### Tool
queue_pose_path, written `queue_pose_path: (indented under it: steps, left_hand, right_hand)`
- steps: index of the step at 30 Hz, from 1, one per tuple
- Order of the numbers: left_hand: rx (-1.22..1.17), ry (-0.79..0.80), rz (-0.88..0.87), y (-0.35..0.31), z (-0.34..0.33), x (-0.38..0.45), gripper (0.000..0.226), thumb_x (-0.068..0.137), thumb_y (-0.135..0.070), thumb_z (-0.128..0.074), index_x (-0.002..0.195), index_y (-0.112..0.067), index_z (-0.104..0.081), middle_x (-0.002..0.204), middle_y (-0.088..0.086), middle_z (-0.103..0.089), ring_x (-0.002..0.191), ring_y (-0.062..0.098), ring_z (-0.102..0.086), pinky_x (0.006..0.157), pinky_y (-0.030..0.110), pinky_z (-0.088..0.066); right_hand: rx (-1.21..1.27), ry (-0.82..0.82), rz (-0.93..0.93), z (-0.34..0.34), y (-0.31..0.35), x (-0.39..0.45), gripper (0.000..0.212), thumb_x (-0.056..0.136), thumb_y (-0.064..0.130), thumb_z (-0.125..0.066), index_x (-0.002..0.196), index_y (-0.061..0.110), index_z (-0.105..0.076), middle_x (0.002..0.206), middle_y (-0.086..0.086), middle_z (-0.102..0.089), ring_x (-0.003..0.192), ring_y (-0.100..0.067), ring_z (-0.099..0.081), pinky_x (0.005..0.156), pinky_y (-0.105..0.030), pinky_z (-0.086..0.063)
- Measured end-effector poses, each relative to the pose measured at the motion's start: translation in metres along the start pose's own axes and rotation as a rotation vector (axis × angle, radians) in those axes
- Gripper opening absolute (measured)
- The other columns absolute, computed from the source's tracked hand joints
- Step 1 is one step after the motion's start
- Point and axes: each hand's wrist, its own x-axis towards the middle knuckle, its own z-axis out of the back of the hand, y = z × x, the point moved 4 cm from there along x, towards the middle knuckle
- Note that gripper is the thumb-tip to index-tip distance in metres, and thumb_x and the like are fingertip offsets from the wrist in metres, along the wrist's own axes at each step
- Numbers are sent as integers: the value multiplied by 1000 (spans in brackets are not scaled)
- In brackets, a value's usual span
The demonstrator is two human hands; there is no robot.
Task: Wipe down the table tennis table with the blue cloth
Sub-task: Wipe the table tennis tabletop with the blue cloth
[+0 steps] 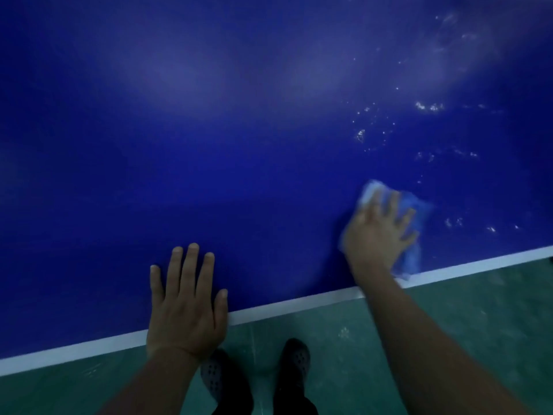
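Note:
The dark blue table tennis table [209,145] fills most of the view, with a white line along its near edge. My right hand [380,232] presses flat on the blue cloth [419,217] close to that edge, fingers spread; hand and cloth look blurred. My left hand [187,298] rests flat on the table at the edge, fingers straight. White specks and wet marks [428,106] dot the surface beyond and to the right of the cloth.
Below the table edge lies a green floor [463,319]. My two dark shoes [294,363] stand on it just under the edge.

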Motion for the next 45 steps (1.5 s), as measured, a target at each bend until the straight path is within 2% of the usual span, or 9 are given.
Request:
queue_pose_path:
  steps: [5, 8, 14, 22, 31, 33, 37, 41, 45]
  left_hand:
    - [-10, -23, 12, 0, -2, -2, 67, 93, -44, -30, 145, -4, -44, 156, 19, -33, 148, 36, -20, 117, 63, -11]
    - [-13, -42, 12, 0, -3, -2, 67, 94, -44, -29, 146, -4, -42, 157, 19, -31, 148, 37, -19, 118, 63, -10]
    - [-36, -47, 19, -1, -3, -4, 68, 94, -45, -27, 147, -5, -41, 157, 19, -30, 149, 36, -18, 119, 61, -7]
    - [-38, -72, 24, -2, -1, -4, 68, 95, -45, -27, 147, -4, -41, 157, 19, -31, 149, 37, -18, 118, 64, -10]
    - [-47, -85, 16, 0, -5, -4, 67, 95, -45, -27, 148, -5, -40, 158, 18, -30, 149, 36, -16, 120, 60, -6]
    - [-35, -80, 11, -1, -4, -4, 67, 95, -45, -27, 148, -5, -39, 158, 18, -29, 149, 36, -16, 120, 61, -6]
    - [-21, -67, 14, -1, -4, -3, 68, 95, -46, -27, 148, -6, -38, 159, 17, -28, 150, 35, -15, 120, 61, -7]
    - [-33, -52, 25, 1, -5, -3, 68, 95, -47, -25, 149, -8, -37, 160, 16, -26, 150, 33, -13, 120, 59, -5]
    - [-46, -51, 16, 0, -2, -3, 69, 94, -48, -26, 148, -7, -40, 158, 17, -30, 149, 35, -17, 120, 60, -7]
  right_hand:
    - [-120, 89, 919, -30, 46, -114, 50, 100, 42, -33, 149, 35, -39, 162, 2, -30, 151, -36, -17, 119, -62, -10]
    - [-171, 65, 694, -10, -21, -51, 56, 96, 40, -32, 151, 33, -39, 162, -1, -31, 150, -38, -21, 116, -64, -19]
    - [3, 29, -67, 24, -95, 29, 53, 105, 45, -21, 158, 37, -19, 168, 6, -8, 154, -31, -1, 119, -62, -3]
    - [-160, 138, 1006, -21, -11, -124, 51, 105, 52, -25, 153, 36, -33, 163, 5, -26, 152, -32, -15, 120, -59, -7]
    - [-1, 47, 16, 13, -65, 8, 54, 106, 44, -24, 159, 36, -16, 168, 6, -7, 154, -30, 0, 120, -61, -3]
    - [-49, 31, 209, -1, -18, -30, 55, 104, 43, -27, 158, 34, -21, 167, 4, -11, 153, -35, -6, 119, -62, -6]
    - [-176, 150, 1047, -22, 23, -113, 51, 103, 49, -29, 152, 36, -33, 163, 4, -28, 151, -35, -17, 119, -62, -12]
    - [-194, 150, 831, -4, -21, -46, 55, 102, 56, -20, 154, 40, -29, 165, 10, -18, 154, -32, -4, 119, -64, -8]
    - [-220, 194, 944, 1, -26, -27, 53, 104, 55, -17, 155, 44, -24, 166, 14, -13, 154, -26, 2, 120, -60, -3]
